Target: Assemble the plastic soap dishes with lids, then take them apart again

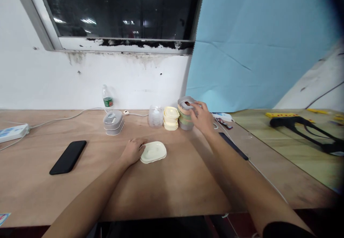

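In the head view, a cream plastic lid (153, 151) with a raised rim lies flat on the table in front of me. My left hand (134, 151) is closed on its left edge, the thumb side against the rim. Farther back, my right hand (201, 117) pinches the rim of a grey plastic piece (186, 100) with an opening in its middle, on top of a stack of peach, green and grey pieces (184, 122). Beside that stack stand pale yellow pieces (171, 120) and clear plastic cups (156, 116).
Grey lidded containers (113, 122) are piled at the back left, near a plastic bottle (107, 97). A black phone (68, 157) lies left, a dark flat device (233, 146) under my right forearm. White power strips (13, 132) and cables sit at the sides; a black strap (303, 130) lies far right.
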The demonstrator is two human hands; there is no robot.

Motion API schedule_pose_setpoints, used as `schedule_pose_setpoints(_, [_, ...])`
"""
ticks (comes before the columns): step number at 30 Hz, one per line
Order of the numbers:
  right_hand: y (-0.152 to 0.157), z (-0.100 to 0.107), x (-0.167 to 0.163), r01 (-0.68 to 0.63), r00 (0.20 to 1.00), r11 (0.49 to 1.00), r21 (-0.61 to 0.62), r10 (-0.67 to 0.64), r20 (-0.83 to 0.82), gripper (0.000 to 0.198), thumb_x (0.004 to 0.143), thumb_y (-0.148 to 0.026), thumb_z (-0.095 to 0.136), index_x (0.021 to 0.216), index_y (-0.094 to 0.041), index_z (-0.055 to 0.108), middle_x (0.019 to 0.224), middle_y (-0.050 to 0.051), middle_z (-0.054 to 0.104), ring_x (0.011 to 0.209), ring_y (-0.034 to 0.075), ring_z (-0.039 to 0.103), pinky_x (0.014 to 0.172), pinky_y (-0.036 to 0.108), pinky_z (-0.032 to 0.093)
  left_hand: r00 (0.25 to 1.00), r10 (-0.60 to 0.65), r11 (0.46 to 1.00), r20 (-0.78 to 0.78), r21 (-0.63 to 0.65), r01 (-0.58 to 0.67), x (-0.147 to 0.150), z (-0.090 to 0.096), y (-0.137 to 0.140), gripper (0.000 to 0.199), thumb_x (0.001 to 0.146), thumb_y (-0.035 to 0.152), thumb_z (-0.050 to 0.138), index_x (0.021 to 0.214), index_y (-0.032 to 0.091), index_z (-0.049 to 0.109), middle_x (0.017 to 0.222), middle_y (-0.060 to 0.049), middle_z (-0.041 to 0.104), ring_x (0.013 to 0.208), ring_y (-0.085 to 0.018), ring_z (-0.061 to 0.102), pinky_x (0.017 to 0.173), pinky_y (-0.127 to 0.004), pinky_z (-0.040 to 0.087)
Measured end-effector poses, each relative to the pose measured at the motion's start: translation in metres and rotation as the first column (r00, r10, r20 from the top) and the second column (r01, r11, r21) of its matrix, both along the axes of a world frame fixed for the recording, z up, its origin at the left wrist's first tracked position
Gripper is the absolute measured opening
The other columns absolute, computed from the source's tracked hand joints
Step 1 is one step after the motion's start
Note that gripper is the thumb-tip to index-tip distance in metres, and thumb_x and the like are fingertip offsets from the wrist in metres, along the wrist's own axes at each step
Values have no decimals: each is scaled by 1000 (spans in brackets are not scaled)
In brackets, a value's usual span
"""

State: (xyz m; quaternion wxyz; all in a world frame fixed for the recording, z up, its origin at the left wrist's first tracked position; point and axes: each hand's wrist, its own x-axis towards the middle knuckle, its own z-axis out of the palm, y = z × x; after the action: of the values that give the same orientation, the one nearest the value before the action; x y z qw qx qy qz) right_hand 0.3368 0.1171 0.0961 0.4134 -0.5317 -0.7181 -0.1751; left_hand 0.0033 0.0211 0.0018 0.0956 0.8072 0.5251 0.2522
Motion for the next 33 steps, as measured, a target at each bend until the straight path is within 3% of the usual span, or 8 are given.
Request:
schedule_pose_setpoints(6, [16,-4,14,-35,988,989,-144,56,143,44,85,-17,42,127,-20,53,119,10,60,103,25,58,80,35,49,999,-39,999,7,-1,39,1,2,0,29,89,24,44,111,26,63,110,-2,68,102,-20,60,90,-33,43])
schedule_pose_setpoints(12, [24,-8,7,-85,995,996,-1,85,-57,33,84,-15,42,111,-16,61,104,12,63,99,24,57,87,37,46,999,-41,999,-22,8,41,1,4,-1,29,89,24,44,111,27,64,112,-2,68,105,-20,60,91,-33,43])
schedule_pose_setpoints(16, [-1,-5,-9,-82,965,991,105,105,-239,28,84,-26,51,108,-17,61,106,11,57,90,21,58,83,36,48,1000,-12,1000,-27,-14,12,1,3,-2,29,90,28,44,113,25,61,112,-5,67,104,-21,60,91,-35,43])
schedule_pose_setpoints(20, [-40,-32,-40,-230,905,973,31,226,-362,33,81,-41,59,107,-20,58,103,10,56,76,18,57,76,36,50,998,46,999,44,14,-47,1,0,-2,44,91,38,46,133,22,44,117,-8,63,98,-22,61,89,-38,44])
schedule_pose_setpoints(24, [-74,-78,-77,-534,707,840,-98,381,-596,50,79,-48,62,119,-25,44,90,5,56,61,15,53,55,30,48,972,62,994,227,78,-81,1,4,-6,63,92,44,44,146,22,19,125,-10,57,96,-20,61,91,-37,44])
schedule_pose_setpoints(28, [-92,-96,-97,-743,533,646,-175,414,-738,49,85,-54,51,125,-29,37,82,0,54,45,9,44,42,25,41,962,74,983,264,142,-114,-2,16,-12,62,94,46,40,146,19,21,133,-12,52,107,-23,57,92,-35,43])
schedule_pose_setpoints(31, [-93,-94,-100,-759,526,599,-254,335,-782,46,89,-55,44,125,-28,39,76,-1,54,42,9,44,39,24,39,977,58,982,206,164,-93,-7,24,-16,56,93,48,38,140,17,35,114,-10,64,95,-23,61,84,-34,43])
schedule_pose_setpoints(33, [-88,-93,-98,-713,586,631,-306,297,-754,42,90,-53,41,121,-26,44,76,-1,57,45,10,47,42,24,40,988,83,986,134,134,-100,-8,27,-16,52,91,52,39,127,16,50,90,-6,68,77,-21,62,73,-31,43])
